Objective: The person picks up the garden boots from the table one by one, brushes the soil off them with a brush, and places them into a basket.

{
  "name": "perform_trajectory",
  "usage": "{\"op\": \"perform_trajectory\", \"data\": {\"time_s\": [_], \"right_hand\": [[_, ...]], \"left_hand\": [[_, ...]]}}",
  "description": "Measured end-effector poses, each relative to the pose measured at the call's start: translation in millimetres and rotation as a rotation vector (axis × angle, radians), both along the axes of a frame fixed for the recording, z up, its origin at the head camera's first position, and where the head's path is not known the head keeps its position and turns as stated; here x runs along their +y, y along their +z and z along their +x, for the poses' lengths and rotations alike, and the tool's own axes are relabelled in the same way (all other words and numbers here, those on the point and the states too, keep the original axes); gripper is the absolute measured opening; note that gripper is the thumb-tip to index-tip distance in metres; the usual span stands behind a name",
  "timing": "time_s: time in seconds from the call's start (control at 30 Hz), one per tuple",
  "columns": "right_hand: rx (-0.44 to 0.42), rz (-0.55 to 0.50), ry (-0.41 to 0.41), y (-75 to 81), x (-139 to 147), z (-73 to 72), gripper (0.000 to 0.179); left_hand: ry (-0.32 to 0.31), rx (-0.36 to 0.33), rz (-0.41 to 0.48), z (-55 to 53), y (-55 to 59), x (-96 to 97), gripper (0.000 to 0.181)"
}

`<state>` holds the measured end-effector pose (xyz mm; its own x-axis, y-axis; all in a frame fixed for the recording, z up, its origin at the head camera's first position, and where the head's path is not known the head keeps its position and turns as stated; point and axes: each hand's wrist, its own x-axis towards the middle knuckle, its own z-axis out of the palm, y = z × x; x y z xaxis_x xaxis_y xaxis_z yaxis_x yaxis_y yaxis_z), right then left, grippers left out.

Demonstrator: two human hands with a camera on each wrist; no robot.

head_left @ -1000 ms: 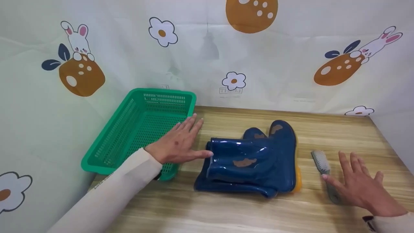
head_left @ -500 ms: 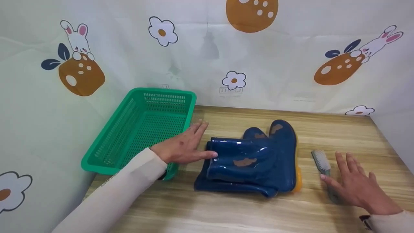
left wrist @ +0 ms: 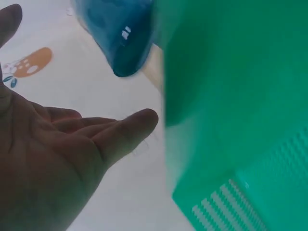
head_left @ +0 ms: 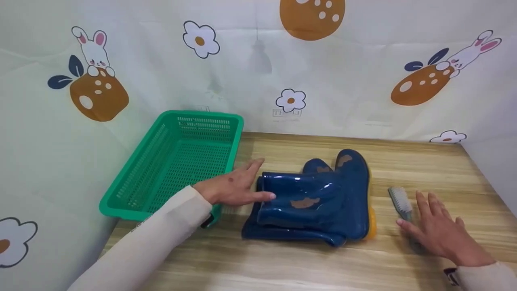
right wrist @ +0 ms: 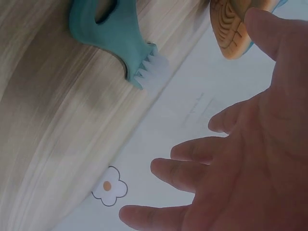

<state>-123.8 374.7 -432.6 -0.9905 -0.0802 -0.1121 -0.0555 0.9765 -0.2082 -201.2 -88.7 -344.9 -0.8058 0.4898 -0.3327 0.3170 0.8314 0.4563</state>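
Note:
A pair of shiny blue rain boots (head_left: 323,194) with brown patches and yellow soles lies on its side, one boot over the other. My left hand (head_left: 232,189) hovers between the green basket and the boot openings, thumb extended over the upper boot's shaft edge; contact cannot be told. In the left wrist view its palm (left wrist: 53,149) holds nothing. A grey-green scrub brush (head_left: 400,201) with pale bristles lies right of the boots. Over its handle spreads my right hand (head_left: 438,230), partly hiding it. The right wrist view shows the brush (right wrist: 113,26) apart from the straight fingers.
On the left of the wood-grain table (head_left: 282,266) stands a green slotted plastic basket (head_left: 137,159), its near right corner behind my left forearm. A pale patterned sheet (head_left: 242,72) rises behind the table and at both sides.
My left hand has drifted slightly right and toward the near side, its thumb further over the boot shaft. The right hand has shifted slightly left. Boots, brush and basket stay put.

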Motion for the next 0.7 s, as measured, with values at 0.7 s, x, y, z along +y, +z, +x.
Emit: {"op": "perform_trajectory", "data": {"time_s": [0.7], "right_hand": [[-0.058, 0.028, -0.016, -5.9, 2, -2.9, 0.098]], "left_hand": [[0.048, -0.109, -0.034, -15.2, -3.3, 23.5, 0.092]]}}
